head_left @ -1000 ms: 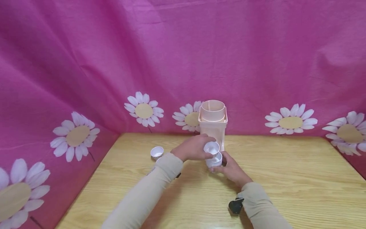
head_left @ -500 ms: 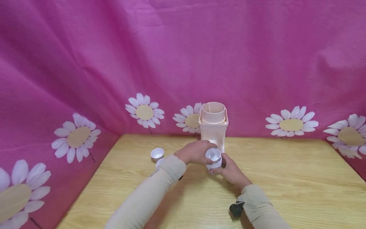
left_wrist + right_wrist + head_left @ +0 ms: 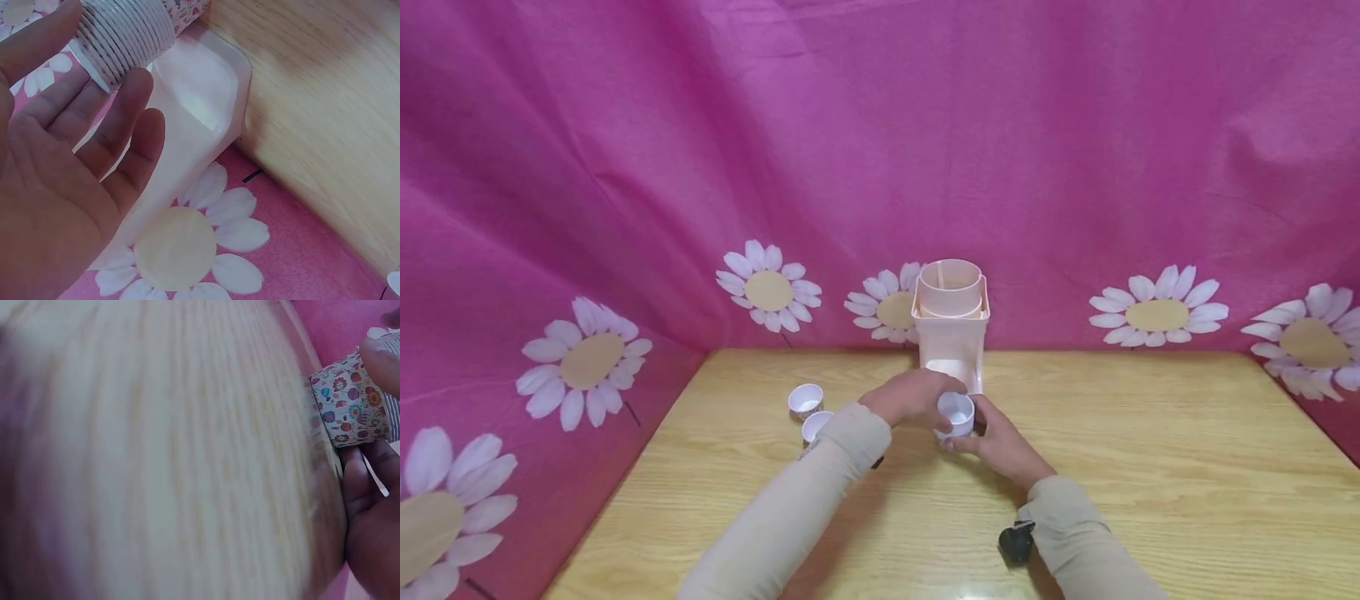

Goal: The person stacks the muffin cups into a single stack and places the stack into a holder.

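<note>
The left hand point(image 3: 913, 398) and right hand point(image 3: 1009, 448) both grip a stack of cups point(image 3: 956, 411). Two small cups point(image 3: 806, 401) sit left, a pink holder point(image 3: 951, 340) just far.

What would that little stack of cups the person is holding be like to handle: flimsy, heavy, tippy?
The cup stack would probably be light, as its open top looks thin-walled. Its many tightly nested rims should make it stiffer than one cup. It might tip if nudged, since its flowered side narrows downward.
</note>
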Available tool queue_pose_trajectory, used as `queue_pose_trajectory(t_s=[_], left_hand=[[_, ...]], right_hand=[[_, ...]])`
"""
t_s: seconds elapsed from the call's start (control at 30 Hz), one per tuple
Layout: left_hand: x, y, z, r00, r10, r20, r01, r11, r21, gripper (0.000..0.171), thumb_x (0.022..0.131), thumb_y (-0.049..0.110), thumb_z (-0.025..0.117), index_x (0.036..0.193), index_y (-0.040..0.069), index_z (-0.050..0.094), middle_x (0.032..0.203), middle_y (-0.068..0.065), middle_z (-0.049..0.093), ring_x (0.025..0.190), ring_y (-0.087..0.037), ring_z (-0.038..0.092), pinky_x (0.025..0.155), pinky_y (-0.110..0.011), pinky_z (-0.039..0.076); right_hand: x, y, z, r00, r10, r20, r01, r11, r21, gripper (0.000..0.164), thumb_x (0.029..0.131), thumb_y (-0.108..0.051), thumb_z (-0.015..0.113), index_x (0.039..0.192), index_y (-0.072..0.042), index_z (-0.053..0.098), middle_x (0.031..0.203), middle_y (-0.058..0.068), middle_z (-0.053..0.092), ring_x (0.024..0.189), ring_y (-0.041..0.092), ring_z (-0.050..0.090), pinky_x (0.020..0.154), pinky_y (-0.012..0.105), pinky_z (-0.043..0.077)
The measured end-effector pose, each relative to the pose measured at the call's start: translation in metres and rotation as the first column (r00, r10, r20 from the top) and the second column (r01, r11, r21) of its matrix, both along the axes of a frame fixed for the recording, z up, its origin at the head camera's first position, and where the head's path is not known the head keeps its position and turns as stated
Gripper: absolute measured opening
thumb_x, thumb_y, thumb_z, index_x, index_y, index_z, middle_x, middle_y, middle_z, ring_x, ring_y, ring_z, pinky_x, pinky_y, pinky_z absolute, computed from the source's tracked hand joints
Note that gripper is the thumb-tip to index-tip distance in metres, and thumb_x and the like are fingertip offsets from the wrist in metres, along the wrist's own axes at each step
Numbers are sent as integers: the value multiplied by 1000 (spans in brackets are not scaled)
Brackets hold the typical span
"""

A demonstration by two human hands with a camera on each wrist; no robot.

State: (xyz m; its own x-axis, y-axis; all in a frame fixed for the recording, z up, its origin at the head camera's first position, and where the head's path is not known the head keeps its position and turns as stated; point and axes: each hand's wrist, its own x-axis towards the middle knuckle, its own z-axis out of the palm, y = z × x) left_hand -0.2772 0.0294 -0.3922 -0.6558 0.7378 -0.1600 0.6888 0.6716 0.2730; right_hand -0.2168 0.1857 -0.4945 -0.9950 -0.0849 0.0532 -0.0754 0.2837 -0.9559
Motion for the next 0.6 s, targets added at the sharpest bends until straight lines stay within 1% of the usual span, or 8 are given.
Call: queue_pose_trajectory(t_s=[0.13,0.23,0.4,0.43,0.5,0.6], left_hand=[[-1,-3,-2,999,23,42,-23,1000,19,53,80,20,82,130,19,64,122,1,70,105,-15,62,95,-30,49],[-3,-5,-6,999,15,51,-17,999,43,53,81,20,81,131,19,63,124,0,69,106,-16,61,95,-30,49],[-5,-10,-13,1000,-26,5,26,997,71,58,80,19,83,134,18,60,123,1,69,106,-16,63,95,-30,49],[-5,-11,-14,1000,-21,-6,22,997,75,61,80,19,83,136,18,58,125,0,68,109,-16,63,97,-31,50],[-5,-16,-14,1000,8,-25,-6,997,77,64,82,22,81,140,18,54,132,0,65,118,-18,62,101,-34,49],[-6,-26,-11,996,51,-72,-45,996,76,62,86,24,75,143,15,52,140,-3,60,129,-20,57,107,-38,47]], right_hand=[[-1,-2,2,1000,9,15,-9,1000,-14,60,79,-6,79,131,1,48,128,20,62,117,24,58,100,34,43],[-1,-3,2,1000,8,12,-8,1000,-19,61,79,-5,79,131,2,47,126,21,62,116,25,59,99,34,43],[-2,-2,1,1000,-1,14,1,1000,-23,61,79,-4,79,131,2,47,127,22,62,119,27,58,100,34,43],[-2,-2,1,1000,-2,15,2,1000,-19,61,79,-5,79,131,2,47,128,22,62,118,26,58,99,34,43],[-3,-1,0,1000,-8,19,8,1000,-14,61,79,-6,79,132,1,47,127,21,62,117,25,57,99,34,43],[-3,-1,-1,1000,-13,22,13,1000,-3,62,79,-7,79,132,1,47,127,20,62,118,26,58,100,35,43]])
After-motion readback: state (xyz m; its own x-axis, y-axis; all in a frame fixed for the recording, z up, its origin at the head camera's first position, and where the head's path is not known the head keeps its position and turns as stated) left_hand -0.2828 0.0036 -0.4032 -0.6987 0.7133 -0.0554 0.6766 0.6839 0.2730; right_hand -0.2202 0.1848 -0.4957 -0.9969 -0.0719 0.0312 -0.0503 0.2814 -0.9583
